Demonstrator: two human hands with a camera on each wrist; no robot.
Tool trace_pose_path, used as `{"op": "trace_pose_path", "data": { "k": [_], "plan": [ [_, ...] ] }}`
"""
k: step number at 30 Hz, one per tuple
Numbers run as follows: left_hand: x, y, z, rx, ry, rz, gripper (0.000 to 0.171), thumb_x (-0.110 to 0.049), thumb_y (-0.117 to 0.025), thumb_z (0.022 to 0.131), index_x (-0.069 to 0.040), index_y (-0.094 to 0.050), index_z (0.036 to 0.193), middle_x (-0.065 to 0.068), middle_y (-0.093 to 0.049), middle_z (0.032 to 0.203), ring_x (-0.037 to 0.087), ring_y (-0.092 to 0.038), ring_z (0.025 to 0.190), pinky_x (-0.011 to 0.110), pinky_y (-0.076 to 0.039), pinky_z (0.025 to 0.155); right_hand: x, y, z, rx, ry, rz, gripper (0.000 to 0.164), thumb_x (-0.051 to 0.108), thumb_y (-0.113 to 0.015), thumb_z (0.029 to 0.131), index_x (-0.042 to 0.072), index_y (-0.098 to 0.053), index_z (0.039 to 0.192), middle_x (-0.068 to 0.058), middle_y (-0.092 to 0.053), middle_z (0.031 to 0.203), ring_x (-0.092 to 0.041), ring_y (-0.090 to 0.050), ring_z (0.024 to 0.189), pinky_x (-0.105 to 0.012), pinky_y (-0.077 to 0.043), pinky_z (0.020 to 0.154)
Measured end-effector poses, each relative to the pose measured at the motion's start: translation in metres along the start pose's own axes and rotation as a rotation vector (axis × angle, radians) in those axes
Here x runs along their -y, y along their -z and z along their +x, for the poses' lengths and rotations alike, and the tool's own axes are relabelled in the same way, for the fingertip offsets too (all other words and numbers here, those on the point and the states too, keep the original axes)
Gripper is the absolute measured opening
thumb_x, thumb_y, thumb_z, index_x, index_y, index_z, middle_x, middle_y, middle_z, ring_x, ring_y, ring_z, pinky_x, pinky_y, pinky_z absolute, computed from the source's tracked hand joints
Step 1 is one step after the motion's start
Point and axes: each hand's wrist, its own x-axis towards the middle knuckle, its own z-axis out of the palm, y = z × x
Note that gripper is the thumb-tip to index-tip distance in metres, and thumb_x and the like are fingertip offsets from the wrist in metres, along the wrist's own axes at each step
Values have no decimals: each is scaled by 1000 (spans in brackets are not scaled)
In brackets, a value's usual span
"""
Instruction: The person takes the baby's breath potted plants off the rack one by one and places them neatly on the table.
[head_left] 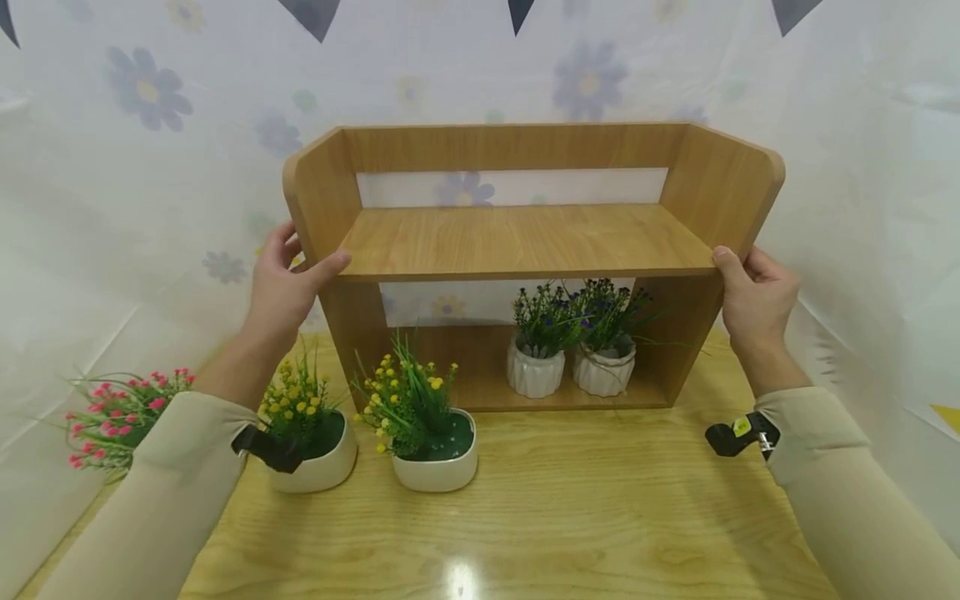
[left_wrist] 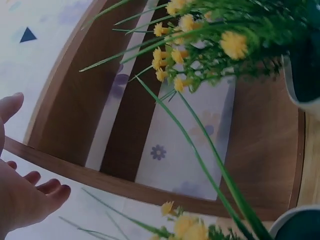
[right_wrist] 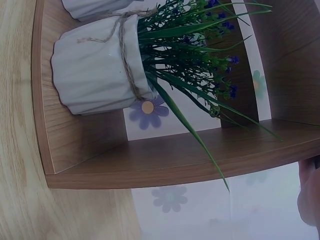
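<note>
A two-tier wooden desk shelf point(head_left: 517, 242) stands upright on the table, between my hands. My left hand point(head_left: 281, 287) holds its left side panel, thumb at the end of the middle board and fingers outside; in the left wrist view, thumb and fingers lie either side of the panel's edge. My right hand point(head_left: 761, 304) grips the right side panel, its thumb at the middle board's right corner. Inside the lower tier, toward the right, are two white ribbed pots, one point(head_left: 536, 372) beside the other point(head_left: 604, 367), with dark blue flowers. Twine circles the right pot.
Two cream pots with yellow flowers stand on the table, one point(head_left: 318, 467) by my left forearm, the other point(head_left: 435, 473) before the shelf's left part. Pink flowers point(head_left: 123, 417) sit at far left, partly behind my sleeve. A flower-patterned cloth point(head_left: 465, 83) hangs behind the shelf.
</note>
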Motion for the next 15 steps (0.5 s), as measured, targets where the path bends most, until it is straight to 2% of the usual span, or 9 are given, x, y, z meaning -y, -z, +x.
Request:
{"op": "trace_pose_path", "data": {
  "k": [5, 15],
  "plan": [
    [8, -3, 9, 62, 43, -17, 82, -32, -74, 92, -23, -27, 159, 10, -32, 159, 27, -33, 143, 48, -29, 116, -3, 1, -1, -1, -19, -9, 18, 11, -81, 84, 0, -80, 97, 5, -74, 75, -7, -66, 69, -18, -52, 68],
    [11, -7, 12, 80, 11, -26, 70, -28, -66, 98, -21, -30, 158, 13, -35, 157, 29, -38, 137, 51, -31, 114, -2, 0, 1, 2, -6, 10, 21, 12, -80, 83, -1, -79, 100, 3, -74, 78, -8, -67, 70, -19, -52, 68]
  ]
}}
